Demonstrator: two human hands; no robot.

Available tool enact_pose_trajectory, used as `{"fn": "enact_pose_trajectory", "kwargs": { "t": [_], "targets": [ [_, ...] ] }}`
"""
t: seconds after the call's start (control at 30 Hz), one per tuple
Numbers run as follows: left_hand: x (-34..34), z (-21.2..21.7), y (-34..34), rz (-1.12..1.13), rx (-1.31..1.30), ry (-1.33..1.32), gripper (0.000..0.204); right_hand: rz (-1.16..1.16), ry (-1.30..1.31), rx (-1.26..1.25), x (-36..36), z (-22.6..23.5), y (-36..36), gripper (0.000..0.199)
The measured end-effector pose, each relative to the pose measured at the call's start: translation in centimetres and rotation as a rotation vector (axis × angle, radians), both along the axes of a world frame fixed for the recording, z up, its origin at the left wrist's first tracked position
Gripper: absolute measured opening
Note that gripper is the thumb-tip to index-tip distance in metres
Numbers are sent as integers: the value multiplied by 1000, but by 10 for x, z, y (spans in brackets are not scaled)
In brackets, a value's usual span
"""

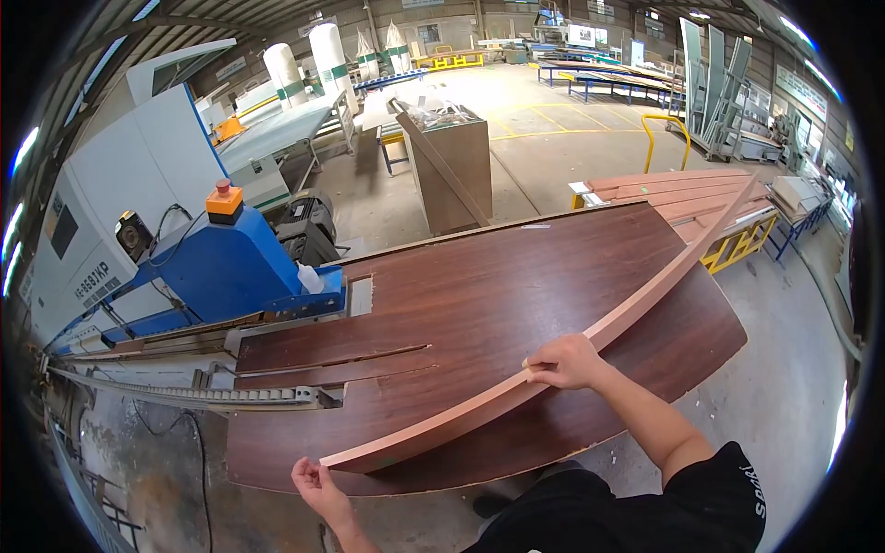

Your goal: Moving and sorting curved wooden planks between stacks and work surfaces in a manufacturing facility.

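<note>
A long, reddish-brown wooden strip (442, 418) stretches over the dark brown tabletop (479, 276), from the near left to the far right. My right hand (564, 361) is closed around it near its middle, thumb and fingers pinching its upper edge. At the strip's near left end is my left hand (321, 488), its fingers curled against the end, just beyond the table's front edge. The fisheye view makes the strip look bowed. Its underside is mostly hidden, so I cannot tell how much of it rests on the table.
A blue and white machine (221, 267) with a red button (223, 188) adjoins the table's left side; a small white bottle (311, 278) sits on it. Behind stands a brown bin (452, 170) holding scraps. More reddish boards (673, 189) lie on a yellow-framed stand at the far right.
</note>
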State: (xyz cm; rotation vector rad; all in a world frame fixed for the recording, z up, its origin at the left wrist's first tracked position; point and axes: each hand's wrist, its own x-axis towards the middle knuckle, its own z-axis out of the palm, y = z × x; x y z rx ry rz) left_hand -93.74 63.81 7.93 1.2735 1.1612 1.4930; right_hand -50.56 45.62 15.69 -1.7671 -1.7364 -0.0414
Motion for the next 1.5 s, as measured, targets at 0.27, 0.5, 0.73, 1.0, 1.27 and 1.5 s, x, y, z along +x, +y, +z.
{"fn": "enact_pose_trajectory", "kwargs": {
  "t": [0.27,0.5,0.73,1.0,1.27,1.5],
  "targets": [
    [-9,-14,4,-40,44,-83,29,-3,-13,-23,-1,1,0,22],
    [0,-6,0,-5,27,-92,34,-18,-11,-27,-1,-1,-1,22],
    [-4,-7,2,10,13,-78,38,-17,-12,-25,-1,0,-1,23],
    [-6,-12,3,33,-53,-151,26,-2,-13,20,0,0,-1,23],
    [3,-4,-2,101,-79,-114,29,-16,-17,-98,1,1,-3,24],
    [4,-5,0,207,20,89,23,-20,-33,-91,0,0,-4,22]
  ]
}}
